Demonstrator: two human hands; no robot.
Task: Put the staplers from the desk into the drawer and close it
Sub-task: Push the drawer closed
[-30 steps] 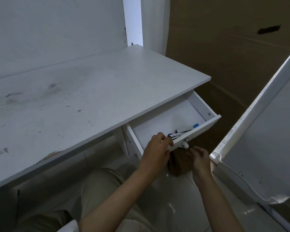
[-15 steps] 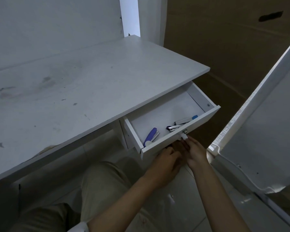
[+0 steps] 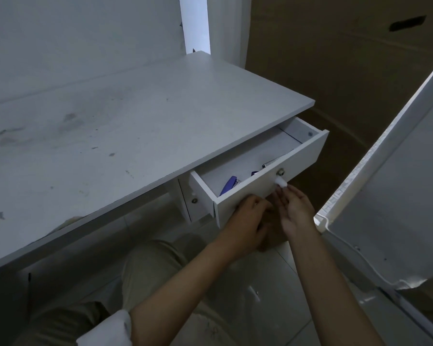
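A white desk (image 3: 135, 126) is seen with its top bare but marked by dark smudges and scuffs. Under its right end, a white drawer (image 3: 268, 188) is pulled partly out. On the drawer floor a blue stapler (image 3: 229, 185) is laid near the front panel, and a second stapler (image 3: 260, 169) is partly hidden behind that panel.

From my feed, the drawer front (image 3: 273, 186) hides most of the blue stapler (image 3: 229, 185) and nearly all of a second one (image 3: 255, 173). I cannot tell what the silver item (image 3: 269, 164) behind them is. The desk (image 3: 85, 136) runs off the left edge.
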